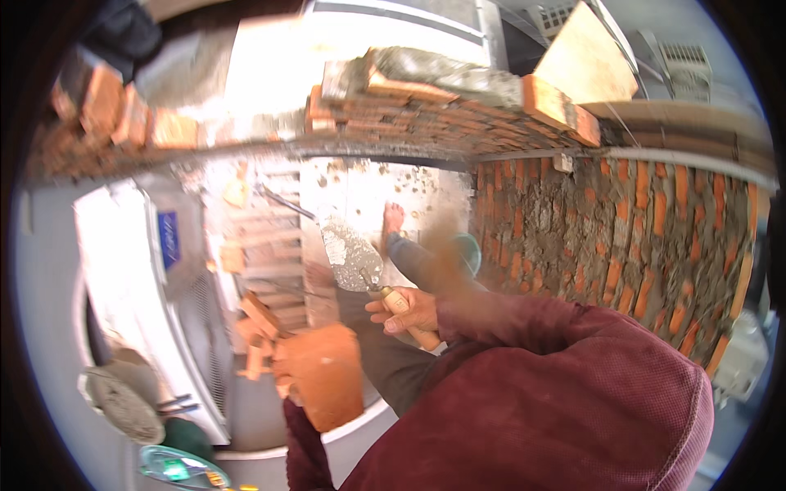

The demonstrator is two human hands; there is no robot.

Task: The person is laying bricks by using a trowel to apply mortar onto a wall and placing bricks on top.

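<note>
My right hand point(403, 311) is closed around the wooden handle of a trowel point(352, 254). Its grey, mortar-smeared blade points up and to the left. My left hand point(283, 378) grips an orange brick point(323, 380) by its left edge, and only the fingers show from behind it. The brick is held low, left of and below the trowel hand. Both arms wear maroon sleeves. Just right of the hands rises a red brick wall point(639, 245) with rough grey mortar joints. Fresh mortar point(442, 69) lies on its top course.
Far below are my bare foot point(393, 218) and my grey trouser leg. Loose bricks point(254, 323) are stacked at the left beside a white boxy appliance point(131, 270). A round pan of mortar point(123, 403) sits at lower left. A wooden board point(585, 53) leans at upper right.
</note>
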